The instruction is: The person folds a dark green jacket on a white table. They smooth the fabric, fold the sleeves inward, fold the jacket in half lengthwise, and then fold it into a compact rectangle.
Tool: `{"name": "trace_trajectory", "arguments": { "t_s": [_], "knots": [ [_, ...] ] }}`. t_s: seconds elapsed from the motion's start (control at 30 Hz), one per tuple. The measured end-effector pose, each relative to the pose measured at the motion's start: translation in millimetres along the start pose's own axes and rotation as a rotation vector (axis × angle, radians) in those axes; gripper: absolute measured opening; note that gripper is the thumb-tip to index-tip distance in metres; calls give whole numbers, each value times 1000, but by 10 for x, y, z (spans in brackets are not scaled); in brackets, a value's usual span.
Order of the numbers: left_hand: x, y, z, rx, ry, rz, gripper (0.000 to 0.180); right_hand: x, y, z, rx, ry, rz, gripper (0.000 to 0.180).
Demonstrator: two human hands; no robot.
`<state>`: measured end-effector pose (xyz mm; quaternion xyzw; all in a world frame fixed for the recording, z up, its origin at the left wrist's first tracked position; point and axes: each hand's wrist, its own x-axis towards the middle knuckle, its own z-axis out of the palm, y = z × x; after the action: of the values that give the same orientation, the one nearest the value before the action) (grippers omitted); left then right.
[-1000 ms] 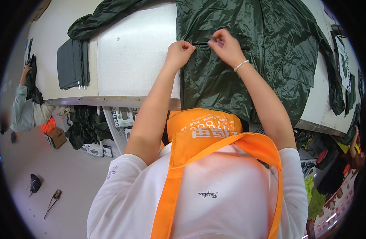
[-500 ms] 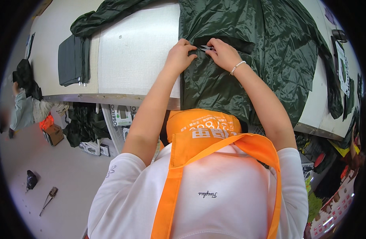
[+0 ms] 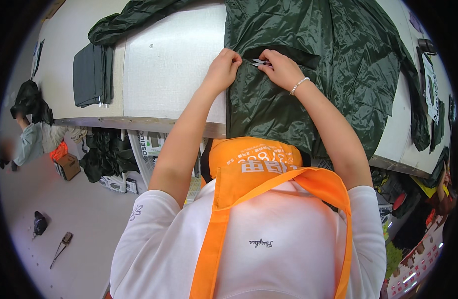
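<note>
A shiny dark green jacket (image 3: 273,107) lies spread over the table, with a pocket opening (image 3: 298,57) close to my hands. My right hand (image 3: 281,68) is closed around small metal thread snips (image 3: 259,63). Their blades point left, just over the fabric below the pocket opening. Left of the blade tips, with a small gap between, my left hand (image 3: 224,70) is pinched shut at the jacket's left edge. Whatever sits between its fingertips is too small to make out.
Folded dark grey-green cloth (image 3: 93,74) lies on the white table (image 3: 174,74) at left. A co-worker (image 3: 27,142) handles black fabric (image 3: 28,97) at the far left. Dark garments (image 3: 109,157) and a cardboard box (image 3: 68,166) are below the table edge.
My left hand has drawn back leftward from the snips, and its fingers have curled in. The snips have barely moved. At far left, the co-worker's black fabric has shifted.
</note>
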<state>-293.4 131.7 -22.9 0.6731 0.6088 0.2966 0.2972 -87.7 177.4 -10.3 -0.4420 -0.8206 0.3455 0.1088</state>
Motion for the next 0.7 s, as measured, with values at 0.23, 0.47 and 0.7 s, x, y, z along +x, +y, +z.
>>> {"name": "trace_trajectory", "arguments": {
  "t_s": [0.23,0.47,0.7],
  "knots": [
    [-26,11,-9,77,-96,92,17,16,5,20,-21,-9,-6,24],
    [-14,65,-24,223,-121,169,7,-19,-49,16,-51,-26,-3,23],
    [-28,39,-17,139,-100,166,7,-2,-164,15,-70,-33,-60,22]
  ]
}}
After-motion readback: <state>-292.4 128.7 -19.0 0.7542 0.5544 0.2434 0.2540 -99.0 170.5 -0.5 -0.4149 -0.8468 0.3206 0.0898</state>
